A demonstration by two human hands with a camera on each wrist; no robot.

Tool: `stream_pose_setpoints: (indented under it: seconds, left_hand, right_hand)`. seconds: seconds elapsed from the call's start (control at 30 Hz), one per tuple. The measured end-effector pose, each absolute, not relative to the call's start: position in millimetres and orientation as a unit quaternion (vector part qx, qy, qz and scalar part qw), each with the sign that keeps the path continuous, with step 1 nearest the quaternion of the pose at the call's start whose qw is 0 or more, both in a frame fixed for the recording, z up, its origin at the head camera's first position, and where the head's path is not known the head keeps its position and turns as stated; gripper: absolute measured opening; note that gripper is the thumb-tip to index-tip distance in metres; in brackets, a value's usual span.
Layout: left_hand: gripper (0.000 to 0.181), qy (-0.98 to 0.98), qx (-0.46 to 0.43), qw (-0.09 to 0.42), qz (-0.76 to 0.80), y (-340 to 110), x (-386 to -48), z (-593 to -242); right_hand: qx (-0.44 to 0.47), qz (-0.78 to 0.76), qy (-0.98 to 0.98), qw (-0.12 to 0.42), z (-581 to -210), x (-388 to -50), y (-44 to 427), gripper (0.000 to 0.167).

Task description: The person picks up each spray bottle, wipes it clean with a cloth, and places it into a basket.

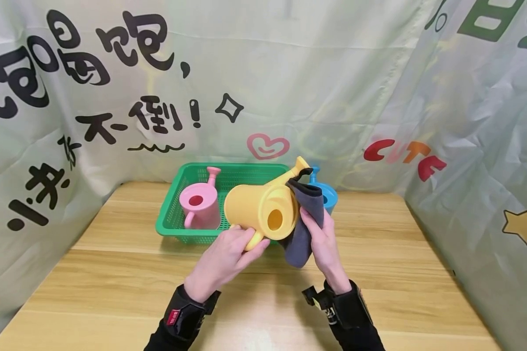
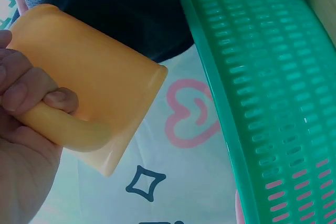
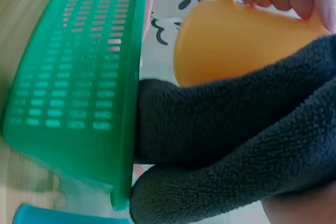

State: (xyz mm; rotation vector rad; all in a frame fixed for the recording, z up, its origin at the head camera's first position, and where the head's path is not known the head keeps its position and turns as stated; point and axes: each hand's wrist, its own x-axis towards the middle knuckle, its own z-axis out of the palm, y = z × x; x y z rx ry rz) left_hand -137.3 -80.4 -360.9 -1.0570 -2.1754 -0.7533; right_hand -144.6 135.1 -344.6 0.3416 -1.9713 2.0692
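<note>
A yellow watering can (image 1: 243, 202) is tilted on its side above the front of a green basket (image 1: 189, 233). My left hand (image 1: 226, 256) grips its handle, fingers curled round it in the left wrist view. My right hand (image 1: 327, 243) holds a folded dark grey cloth (image 1: 299, 246) against the can's right side, by the top rim and spout. In the right wrist view the cloth (image 3: 210, 129) hides most of that hand. A pink watering can (image 1: 206, 209) stands inside the basket on the left.
A blue watering can (image 1: 329, 196) stands on the wooden table (image 1: 369, 253) to the right of the basket, partly hidden by the cloth. A printed white curtain (image 1: 312, 73) hangs behind the table and along both sides.
</note>
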Motion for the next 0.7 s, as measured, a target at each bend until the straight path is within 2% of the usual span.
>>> stream_pose_setpoints:
  seconds: [0.3,0.7]
  left_hand:
    - [0.041,-0.825,-0.400,0.327,-0.228,-81.1,-139.0,-364.2]
    - [0.032,-0.815,-0.408,0.371,-0.179,-80.7,-142.6,-367.4]
  right_hand:
    - [0.136,0.671,-0.717,0.131,-341.0,-145.2,140.5,0.040]
    - [0.193,0.606,-0.753,0.169,-346.5,-150.6,148.0,0.039]
